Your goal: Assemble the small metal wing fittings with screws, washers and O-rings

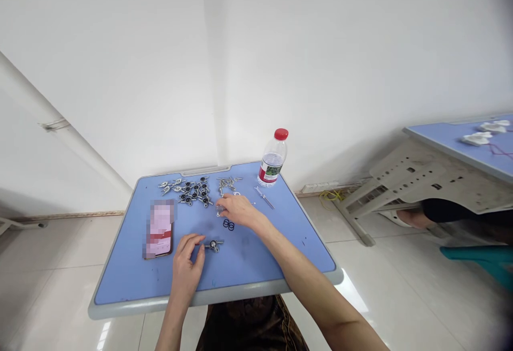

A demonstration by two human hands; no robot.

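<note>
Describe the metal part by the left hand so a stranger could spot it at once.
On the blue desk, find the left hand beside the phone. At its fingertips is a small metal part with a black ring around its middle. Similar parts cluster farther back; this one sits apart from them, nearer the wearer.

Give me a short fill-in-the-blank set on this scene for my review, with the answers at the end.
1. The bottle has a ____ cap.
2. The top of the desk under the person's hands is ____.
3. The lone metal part, set apart from the others, is right by the fingertips of the person's ____ hand.
4. The loose black rings lie nearer to the person's ____ hand.

Missing words: red; blue; left; right.
</note>
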